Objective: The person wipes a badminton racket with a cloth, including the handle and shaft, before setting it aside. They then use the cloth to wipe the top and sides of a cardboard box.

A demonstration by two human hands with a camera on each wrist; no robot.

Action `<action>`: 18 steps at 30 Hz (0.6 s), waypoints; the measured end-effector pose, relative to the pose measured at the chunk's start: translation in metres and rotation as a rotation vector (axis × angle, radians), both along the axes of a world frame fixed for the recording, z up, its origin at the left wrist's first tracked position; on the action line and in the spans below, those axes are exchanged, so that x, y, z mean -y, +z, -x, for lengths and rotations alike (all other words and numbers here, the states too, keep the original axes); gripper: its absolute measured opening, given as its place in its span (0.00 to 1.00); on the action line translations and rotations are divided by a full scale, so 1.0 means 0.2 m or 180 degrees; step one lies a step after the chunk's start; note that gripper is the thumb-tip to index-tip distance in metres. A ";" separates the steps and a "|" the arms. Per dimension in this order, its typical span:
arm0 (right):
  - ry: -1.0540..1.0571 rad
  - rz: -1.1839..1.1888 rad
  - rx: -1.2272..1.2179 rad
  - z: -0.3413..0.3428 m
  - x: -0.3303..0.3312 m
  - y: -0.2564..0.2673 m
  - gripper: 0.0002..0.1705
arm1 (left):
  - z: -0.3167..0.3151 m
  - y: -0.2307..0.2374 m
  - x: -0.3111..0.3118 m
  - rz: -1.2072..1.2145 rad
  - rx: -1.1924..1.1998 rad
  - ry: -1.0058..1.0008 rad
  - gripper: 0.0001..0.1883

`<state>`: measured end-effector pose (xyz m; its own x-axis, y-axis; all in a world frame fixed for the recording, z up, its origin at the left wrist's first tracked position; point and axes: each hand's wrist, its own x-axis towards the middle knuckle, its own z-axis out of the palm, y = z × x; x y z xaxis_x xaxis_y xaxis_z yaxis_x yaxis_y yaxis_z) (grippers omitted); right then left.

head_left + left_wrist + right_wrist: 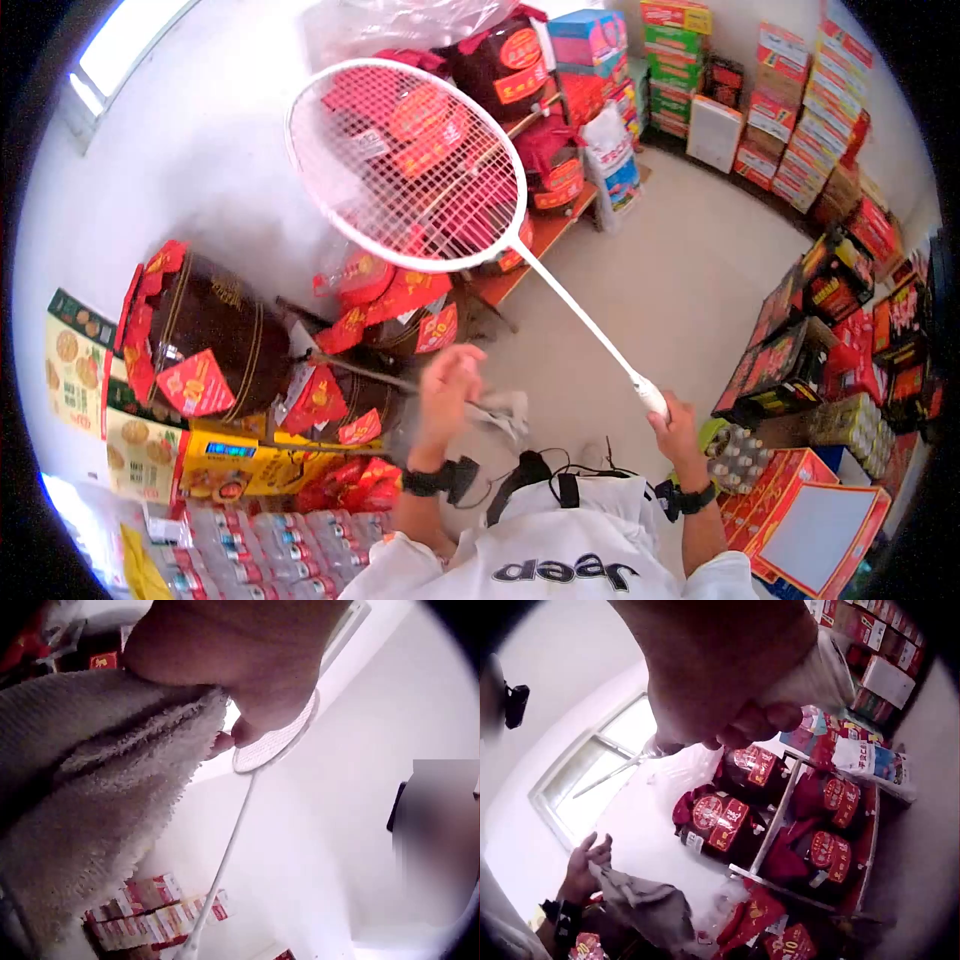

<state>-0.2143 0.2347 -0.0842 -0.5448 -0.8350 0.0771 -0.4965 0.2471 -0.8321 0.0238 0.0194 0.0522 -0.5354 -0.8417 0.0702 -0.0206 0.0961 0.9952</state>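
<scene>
A white badminton racket (580, 300) is raised with its strung head toward the upper left in the head view. My right hand (680, 432) grips its white handle (652, 398). In the right wrist view the right hand (727, 690) curls round the handle, and the thin shaft (604, 780) points left. My left hand (445, 400) is apart from the racket, below its head, and holds a grey cloth (505, 415). The cloth (112, 795) hangs from the left hand (232, 656) in the left wrist view; the exact grip is partly hidden.
Dark jars (220, 335) with red wrapping stand at the left, more on a wooden shelf (776, 825). Bottle packs (270, 550) lie at lower left. Stacked boxes (775, 110) line the far wall, with black and red cartons (790, 370) at the right. Pale floor (600, 260) lies between.
</scene>
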 end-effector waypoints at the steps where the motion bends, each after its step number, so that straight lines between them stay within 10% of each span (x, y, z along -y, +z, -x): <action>1: 0.0047 -0.0087 -0.0032 0.01 -0.02 -0.02 0.17 | -0.02 0.07 0.02 0.0168 -0.0165 0.0190 0.09; 7: 0.0382 -0.0675 0.0170 0.03 -0.20 -0.09 0.19 | -0.16 0.11 0.11 0.0100 0.0524 0.0544 0.08; 13: 0.0233 -0.1088 0.0449 -0.11 -0.35 -0.17 0.18 | -0.42 -0.44 0.14 0.2885 0.4273 -0.0166 0.31; 15: 0.0175 -0.1010 0.0494 -0.13 -0.40 -0.22 0.18 | -0.46 -0.47 0.13 0.2076 0.5428 -0.1525 0.29; 18: 0.0051 -0.1087 0.0437 -0.19 -0.45 -0.17 0.19 | -0.79 -0.89 0.26 0.1362 0.6115 -0.1915 0.20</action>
<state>-0.1764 0.3251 -0.1176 -0.5174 -0.8085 -0.2804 -0.3920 0.5152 -0.7622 0.1826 -0.0328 -0.1257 -0.2923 -0.6560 -0.6959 -0.6715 0.6589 -0.3391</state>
